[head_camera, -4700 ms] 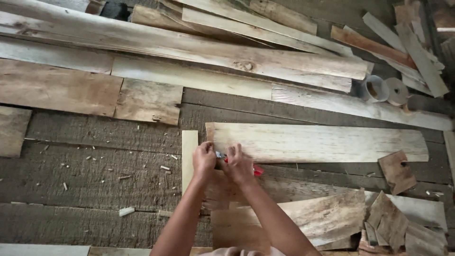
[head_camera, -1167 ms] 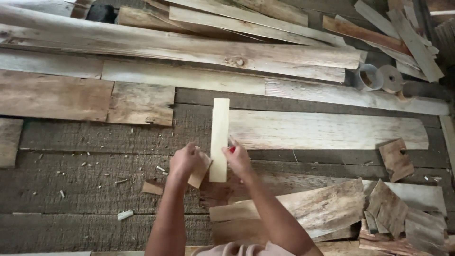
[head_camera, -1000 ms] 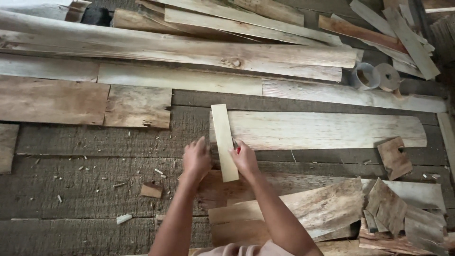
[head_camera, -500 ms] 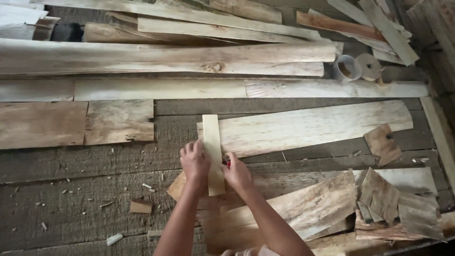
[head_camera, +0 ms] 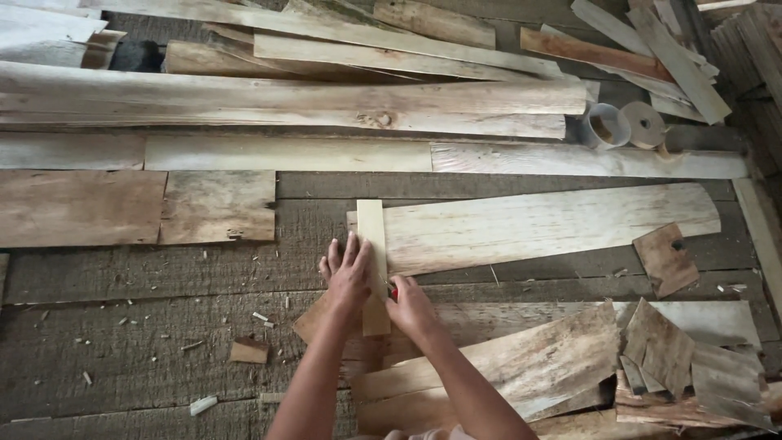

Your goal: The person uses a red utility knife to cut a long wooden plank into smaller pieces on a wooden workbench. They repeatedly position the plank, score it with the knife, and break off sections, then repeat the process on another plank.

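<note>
left hand [head_camera: 349, 277]: flat, fingers spread, pressing the narrow strip [head_camera: 373, 265] down
right hand [head_camera: 410, 305]: grip closed on a small red tool [head_camera: 393, 291] at the strip's right edge
strip: one, upright across the left end of the wide sheet [head_camera: 546, 224], on the plank floor [head_camera: 147, 326]
progress: strip placed; any mark or cut not visible
tape rolls [head_camera: 623, 125]: two, far right

No packages, labels, signs or screens in view.
</note>
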